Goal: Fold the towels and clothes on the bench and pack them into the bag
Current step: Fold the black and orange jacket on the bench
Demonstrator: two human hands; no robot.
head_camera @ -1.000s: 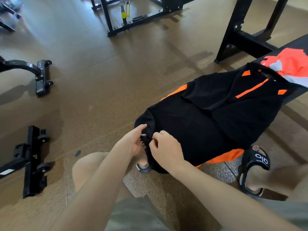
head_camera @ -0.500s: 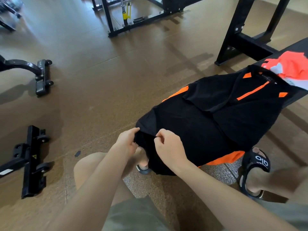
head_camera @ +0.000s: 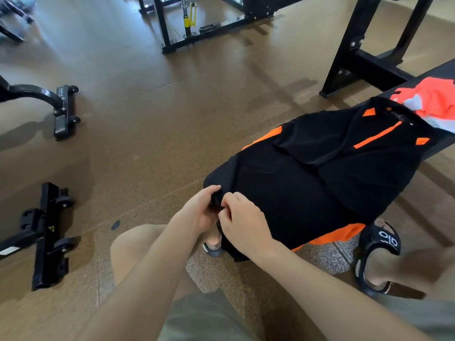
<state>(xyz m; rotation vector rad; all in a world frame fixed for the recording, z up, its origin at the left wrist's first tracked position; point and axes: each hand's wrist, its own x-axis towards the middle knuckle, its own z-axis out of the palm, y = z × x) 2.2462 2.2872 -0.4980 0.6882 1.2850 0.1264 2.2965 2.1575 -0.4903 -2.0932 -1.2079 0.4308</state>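
A black shirt with orange trim [head_camera: 307, 178] lies spread along the near end of the black bench [head_camera: 440, 143] and hangs over its sides. My left hand [head_camera: 200, 210] and my right hand [head_camera: 243, 222] meet at the shirt's near hem, and each pinches a bit of the black cloth. An orange, grey and white garment [head_camera: 433, 102] lies crumpled farther up the bench, at the right edge of the view. No bag is in view.
My bare knee [head_camera: 133, 244] and sandalled feet [head_camera: 376, 244] are on the brown gym floor. Black machine feet with wheels [head_camera: 49, 232] stand at the left, a curved frame base [head_camera: 61, 104] beyond them. A rack frame [head_camera: 170, 23] and the bench's upright [head_camera: 354, 45] stand behind.
Both hands stay at the near hem. They have come closer together, with the cloth gathered between them, and the hem has lifted slightly.
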